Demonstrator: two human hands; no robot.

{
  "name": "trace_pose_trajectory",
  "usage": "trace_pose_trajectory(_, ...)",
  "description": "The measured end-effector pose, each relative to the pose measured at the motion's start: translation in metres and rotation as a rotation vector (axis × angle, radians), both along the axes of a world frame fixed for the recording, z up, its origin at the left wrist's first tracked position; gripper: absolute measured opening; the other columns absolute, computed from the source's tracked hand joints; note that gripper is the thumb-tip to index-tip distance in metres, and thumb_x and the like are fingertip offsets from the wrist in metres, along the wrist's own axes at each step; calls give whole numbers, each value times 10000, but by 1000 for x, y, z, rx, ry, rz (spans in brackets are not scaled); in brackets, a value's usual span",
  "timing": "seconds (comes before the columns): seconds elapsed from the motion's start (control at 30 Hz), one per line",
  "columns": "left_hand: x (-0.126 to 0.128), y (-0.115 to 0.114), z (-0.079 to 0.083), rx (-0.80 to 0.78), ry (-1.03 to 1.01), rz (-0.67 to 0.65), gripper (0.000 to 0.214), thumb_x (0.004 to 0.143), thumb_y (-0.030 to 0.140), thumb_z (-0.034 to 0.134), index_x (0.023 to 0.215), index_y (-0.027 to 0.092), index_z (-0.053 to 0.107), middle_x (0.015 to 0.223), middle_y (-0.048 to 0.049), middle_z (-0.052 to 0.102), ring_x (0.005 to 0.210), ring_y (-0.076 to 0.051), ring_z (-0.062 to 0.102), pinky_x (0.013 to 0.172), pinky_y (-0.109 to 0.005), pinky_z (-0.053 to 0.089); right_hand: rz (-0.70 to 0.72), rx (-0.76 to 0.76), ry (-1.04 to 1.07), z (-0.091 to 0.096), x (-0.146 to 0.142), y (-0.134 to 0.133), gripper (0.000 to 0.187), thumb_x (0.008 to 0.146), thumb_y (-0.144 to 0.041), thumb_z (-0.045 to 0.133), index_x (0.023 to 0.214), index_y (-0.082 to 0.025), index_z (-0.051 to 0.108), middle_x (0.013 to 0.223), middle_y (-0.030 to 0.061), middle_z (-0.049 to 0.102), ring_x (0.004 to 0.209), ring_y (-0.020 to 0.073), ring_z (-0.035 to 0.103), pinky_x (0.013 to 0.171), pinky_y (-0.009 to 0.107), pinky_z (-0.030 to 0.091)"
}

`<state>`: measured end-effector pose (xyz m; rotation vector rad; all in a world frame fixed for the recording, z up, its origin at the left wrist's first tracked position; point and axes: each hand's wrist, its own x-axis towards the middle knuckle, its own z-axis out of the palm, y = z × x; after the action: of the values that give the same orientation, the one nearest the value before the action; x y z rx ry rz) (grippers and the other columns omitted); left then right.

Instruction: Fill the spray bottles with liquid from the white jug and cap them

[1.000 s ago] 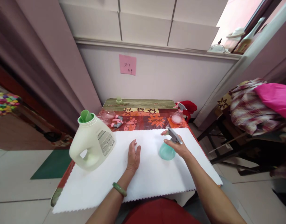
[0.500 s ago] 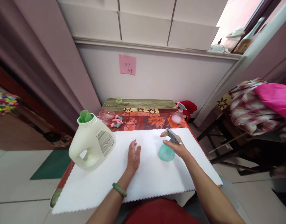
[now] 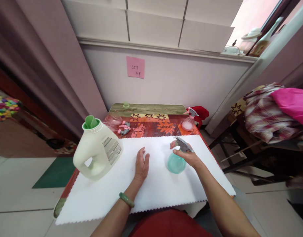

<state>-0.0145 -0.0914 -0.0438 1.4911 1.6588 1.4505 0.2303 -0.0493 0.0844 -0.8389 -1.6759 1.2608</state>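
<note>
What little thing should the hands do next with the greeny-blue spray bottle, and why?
Perhaps the left hand should move over and steady the round body of the teal spray bottle. The right hand holds it only up near the grey spray head, so no hand supports the body, while the left hand is empty and close by.

Light is soft and bright, the window [image 3: 255, 14] glares, and outer edges look stretched.

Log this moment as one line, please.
right hand: holding teal spray bottle at neck | left hand: open, over white mat | pale jug: on mat, left of both hands
</note>
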Motion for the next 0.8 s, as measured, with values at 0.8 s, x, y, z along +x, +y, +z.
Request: trace_pose_trajectory(0.8,0,1,0,-1,13,-8,470,987,496,432,1338,186,479,1315,-166,571,1187,-271,594,1044,-501,443,43,-25,14,7,2,-3,514,840,-440,747,1327,-335,622,1343,82,662,1307,307,569,1126,543,390)
